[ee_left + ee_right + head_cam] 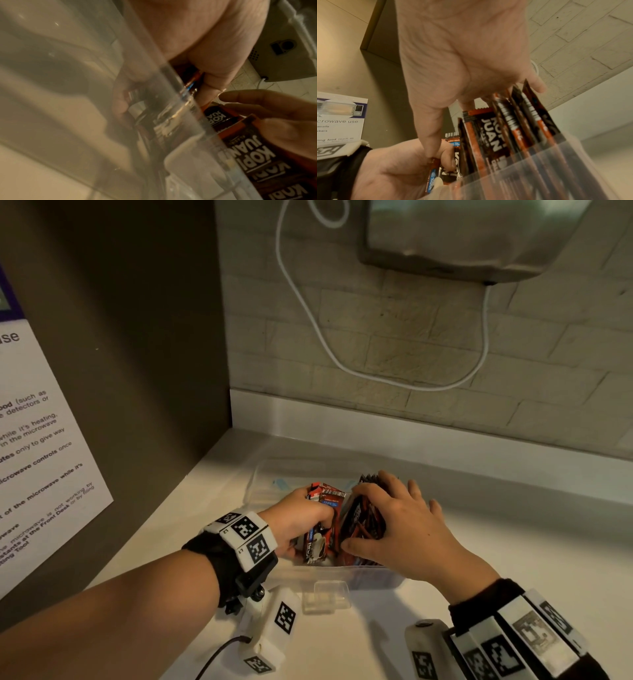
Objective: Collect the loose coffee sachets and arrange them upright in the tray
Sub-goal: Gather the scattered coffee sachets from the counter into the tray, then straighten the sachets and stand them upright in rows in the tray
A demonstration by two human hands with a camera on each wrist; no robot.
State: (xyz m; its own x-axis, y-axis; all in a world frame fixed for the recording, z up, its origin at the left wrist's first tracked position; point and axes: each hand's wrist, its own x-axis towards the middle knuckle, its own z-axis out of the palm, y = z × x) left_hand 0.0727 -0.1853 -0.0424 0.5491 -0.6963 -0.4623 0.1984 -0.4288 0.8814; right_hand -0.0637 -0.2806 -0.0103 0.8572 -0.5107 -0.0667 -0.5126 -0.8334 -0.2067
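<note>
Head view: left hand (301,522) grips a sachet bundle (323,529) inside the tray (342,575); right hand (404,525), fingers spread, seemingly steadies the upright row (518,129). Next: slot bundle alongside

Left wrist band (219,556): black, carrying white marker blocks (247,537).
Right wrist band (479,599): black, white marker blocks (534,637) behind it.

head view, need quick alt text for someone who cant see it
Two hands work inside a clear plastic tray on a pale counter: the left hand grips red sachets, while the right hand steadies a row of dark upright sachets.
</note>
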